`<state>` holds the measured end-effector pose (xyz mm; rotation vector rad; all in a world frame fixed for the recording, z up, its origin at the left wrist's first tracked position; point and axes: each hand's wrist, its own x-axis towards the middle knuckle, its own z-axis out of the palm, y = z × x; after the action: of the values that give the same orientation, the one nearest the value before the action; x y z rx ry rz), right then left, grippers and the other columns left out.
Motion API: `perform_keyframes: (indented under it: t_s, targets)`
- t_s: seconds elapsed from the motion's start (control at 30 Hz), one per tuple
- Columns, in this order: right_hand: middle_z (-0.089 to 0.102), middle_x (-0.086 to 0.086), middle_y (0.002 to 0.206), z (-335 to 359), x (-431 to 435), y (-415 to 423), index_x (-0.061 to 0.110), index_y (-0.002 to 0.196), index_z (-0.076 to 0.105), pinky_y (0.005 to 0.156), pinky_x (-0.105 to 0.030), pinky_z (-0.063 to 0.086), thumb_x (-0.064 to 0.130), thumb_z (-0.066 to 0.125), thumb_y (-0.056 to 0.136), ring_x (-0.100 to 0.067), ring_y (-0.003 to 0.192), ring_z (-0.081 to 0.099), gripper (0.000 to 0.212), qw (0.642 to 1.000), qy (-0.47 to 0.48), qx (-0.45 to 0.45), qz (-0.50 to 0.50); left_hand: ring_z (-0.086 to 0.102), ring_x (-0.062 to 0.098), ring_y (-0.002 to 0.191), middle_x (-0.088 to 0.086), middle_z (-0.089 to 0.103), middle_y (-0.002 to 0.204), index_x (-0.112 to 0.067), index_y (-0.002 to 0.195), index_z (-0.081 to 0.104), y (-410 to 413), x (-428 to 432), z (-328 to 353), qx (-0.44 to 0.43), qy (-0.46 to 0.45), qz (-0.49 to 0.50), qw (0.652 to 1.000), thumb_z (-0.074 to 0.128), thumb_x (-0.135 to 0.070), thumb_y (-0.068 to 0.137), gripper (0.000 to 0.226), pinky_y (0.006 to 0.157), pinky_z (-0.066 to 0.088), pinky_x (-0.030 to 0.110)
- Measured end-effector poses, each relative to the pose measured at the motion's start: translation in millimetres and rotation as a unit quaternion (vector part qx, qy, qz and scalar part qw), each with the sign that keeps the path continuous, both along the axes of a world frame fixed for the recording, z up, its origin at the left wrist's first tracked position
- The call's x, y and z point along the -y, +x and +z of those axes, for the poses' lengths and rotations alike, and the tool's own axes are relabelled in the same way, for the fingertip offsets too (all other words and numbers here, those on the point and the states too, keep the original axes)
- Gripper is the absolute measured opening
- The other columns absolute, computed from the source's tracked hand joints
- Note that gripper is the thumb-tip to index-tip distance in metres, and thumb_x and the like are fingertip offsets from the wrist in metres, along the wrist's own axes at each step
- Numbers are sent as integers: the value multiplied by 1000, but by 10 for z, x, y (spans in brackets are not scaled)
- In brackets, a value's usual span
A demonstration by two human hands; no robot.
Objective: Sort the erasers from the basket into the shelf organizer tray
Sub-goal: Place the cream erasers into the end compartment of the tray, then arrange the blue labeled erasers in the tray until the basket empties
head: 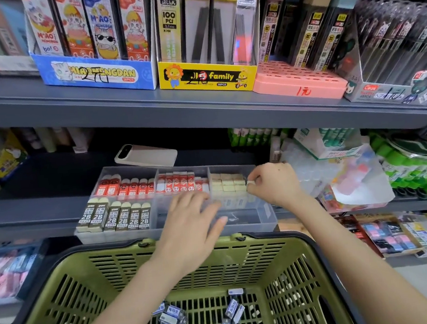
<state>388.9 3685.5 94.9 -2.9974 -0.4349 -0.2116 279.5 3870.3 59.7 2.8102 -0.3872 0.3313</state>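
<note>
The green basket sits just in front of the clear organizer tray on the shelf, with blue-and-white wrapped erasers loose on its floor. The left hand hovers over the tray's front middle compartment, fingers straight and slightly spread, holding nothing. The right hand is at the tray's back right compartment, pinching 1 small white eraser between thumb and fingertips, just beside the stacked cream erasers there

left hand spread, right hand pinching eraser
</note>
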Motion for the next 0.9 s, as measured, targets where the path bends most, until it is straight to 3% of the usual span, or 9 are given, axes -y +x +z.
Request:
perform_keyframes:
  t_s: [0.07, 0.17, 0.3, 0.43, 0.57, 0.67, 0.8, 0.9]
  targets:
    - [73, -1, 93, -82, 39, -2, 26, 101, 72, 86, -33, 39, 21, 47, 85, -27, 92, 62, 30, 1000, 1, 4, 17, 53, 25, 118, 6, 63, 121, -20, 119, 64, -25, -3, -42, -4, 34, -11, 999, 24, -47, 94, 55, 108, 31, 47]
    - [70, 0, 96, -195, 104, -26, 28, 107, 68, 81, -33, 31, 21, 36, 93, -23, 97, 54, 36, 994, -80, 39, 62, 58, 27, 113, 8, 65, 116, -20, 115, 66, -42, 7, -66, -3, 71, -19, 997, 28, -46, 94, 51, 107, 35, 51]
    - [69, 0, 94, -187, 172, -50, 31, 120, 61, 77, -34, 24, 26, 33, 98, -22, 99, 50, 36, 994, -69, 26, 85, 56, 27, 115, 8, 64, 118, -20, 116, 65, -46, 3, -60, 8, 62, -19, 998, 33, -45, 94, 46, 109, 30, 49]
    - [69, 4, 89, -165, 207, -159, 30, 112, 63, 70, -34, 17, 34, 36, 97, -21, 92, 49, 31, 982, -133, 84, 99, 57, 28, 112, 9, 64, 117, -19, 116, 65, -94, -57, -77, 31, 59, -17, 998, 36, -43, 93, 44, 106, 33, 49]
    - [72, 0, 86, -145, 215, -414, 17, 104, 70, 72, -35, 23, 34, 59, 88, -26, 84, 56, 25, 979, -27, 168, 114, 54, 30, 116, 11, 62, 120, -17, 120, 63, -207, -161, -94, 55, 36, -11, 998, 45, -39, 94, 39, 108, 31, 48]
    - [71, 3, 84, -125, 168, -703, 15, 97, 71, 72, -35, 30, 34, 57, 86, -23, 81, 58, 26, 966, 67, 202, 145, 56, 31, 111, 13, 63, 115, -11, 114, 66, -361, -272, -77, 97, 24, -17, 995, 41, -36, 92, 41, 105, 34, 46]
    - [68, 7, 81, -367, 92, -1194, 17, 91, 70, 73, -25, 41, 34, 55, 87, -8, 78, 57, 23, 950, 207, 89, 217, 58, 30, 91, 9, 65, 96, -7, 96, 69, -634, -443, -208, 168, -24, -40, 985, 46, -26, 91, 31, 82, 42, 40]
    - [69, 5, 98, -809, 78, -1371, 19, 104, 69, 83, -24, 45, 31, 62, 87, -8, 91, 59, 22, 963, 104, -133, 212, 58, 28, 77, 6, 64, 84, -8, 90, 70, -798, -473, -481, 110, -18, -63, 992, 51, -23, 88, 24, 69, 50, 36]
